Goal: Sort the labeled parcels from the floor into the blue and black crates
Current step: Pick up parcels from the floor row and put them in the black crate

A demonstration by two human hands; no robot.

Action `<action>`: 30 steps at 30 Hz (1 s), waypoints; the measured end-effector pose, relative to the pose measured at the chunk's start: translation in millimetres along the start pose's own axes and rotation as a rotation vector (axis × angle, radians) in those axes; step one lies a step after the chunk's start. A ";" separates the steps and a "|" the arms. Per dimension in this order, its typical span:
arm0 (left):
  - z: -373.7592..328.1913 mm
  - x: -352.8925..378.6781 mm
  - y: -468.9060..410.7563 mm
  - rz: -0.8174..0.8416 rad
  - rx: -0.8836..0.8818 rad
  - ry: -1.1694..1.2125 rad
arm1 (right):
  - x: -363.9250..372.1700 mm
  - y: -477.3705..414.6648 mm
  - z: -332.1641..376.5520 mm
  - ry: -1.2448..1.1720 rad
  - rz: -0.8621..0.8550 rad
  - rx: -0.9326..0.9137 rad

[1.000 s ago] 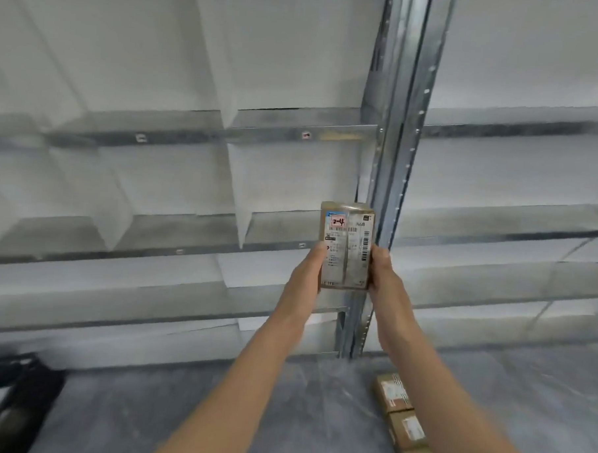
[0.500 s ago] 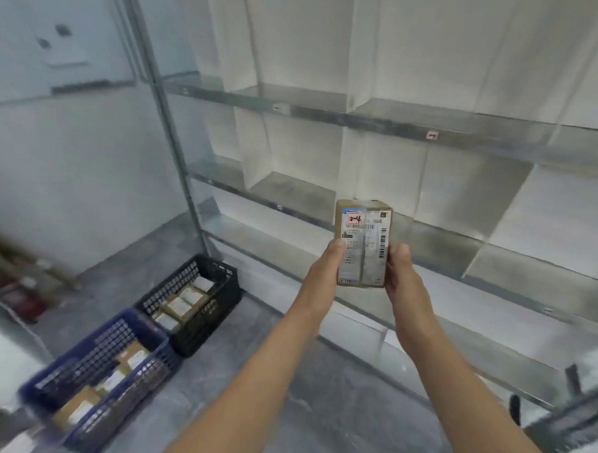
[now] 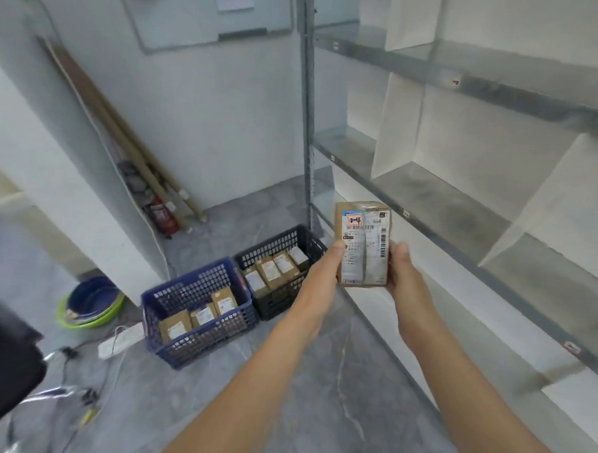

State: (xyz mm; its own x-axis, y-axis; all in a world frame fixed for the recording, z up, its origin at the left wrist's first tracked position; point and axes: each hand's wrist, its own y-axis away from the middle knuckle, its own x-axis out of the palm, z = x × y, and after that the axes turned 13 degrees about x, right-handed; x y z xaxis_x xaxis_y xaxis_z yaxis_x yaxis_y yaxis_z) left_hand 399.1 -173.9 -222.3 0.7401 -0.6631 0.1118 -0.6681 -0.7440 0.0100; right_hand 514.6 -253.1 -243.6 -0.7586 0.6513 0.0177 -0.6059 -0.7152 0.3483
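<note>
A parcel [image 3: 363, 244] stands upright between the left grip [image 3: 323, 272] and the right grip [image 3: 403, 275], above the floor [image 3: 318, 381]. The shelf rack [image 3: 445, 212] runs along the right side, behind the parcel. Left of it, two crates stand side by side on the floor. The nearer crate [image 3: 200, 345] is on the left and the farther crate [image 3: 279, 242] is just beside the corner post [image 3: 307, 124]. Several packages lie in the nearer crate [image 3: 203, 316] and in the farther one [image 3: 277, 264]. A power strip [image 3: 121, 340] and stacked basins [image 3: 88, 301] lie left of the nearer crate. Behind the crates, poles [image 3: 139, 157] lean on the wall.
</note>
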 end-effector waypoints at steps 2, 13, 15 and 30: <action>4.5 -3.9 -25.9 -0.059 -0.017 -0.017 | 3.7 -29.7 7.9 0.018 0.048 0.014; 40.2 -48.7 -146.2 -0.226 -0.108 -0.021 | 39.6 -185.1 9.5 0.099 0.209 0.116; 52.3 -61.3 -171.2 -0.226 -0.128 -0.009 | 52.0 -214.3 7.3 0.120 0.213 0.137; 115.1 -184.7 -368.9 -0.234 -0.325 0.089 | 154.2 -430.7 14.3 0.239 0.129 0.403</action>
State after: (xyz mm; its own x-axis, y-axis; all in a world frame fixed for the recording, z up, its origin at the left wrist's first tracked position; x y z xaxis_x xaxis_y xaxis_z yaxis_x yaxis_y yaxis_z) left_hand 517.6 213.6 -361.0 0.8749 -0.4588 0.1549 -0.4827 -0.7998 0.3568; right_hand 662.1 159.0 -377.5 -0.8838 0.4537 -0.1144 -0.3981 -0.6008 0.6932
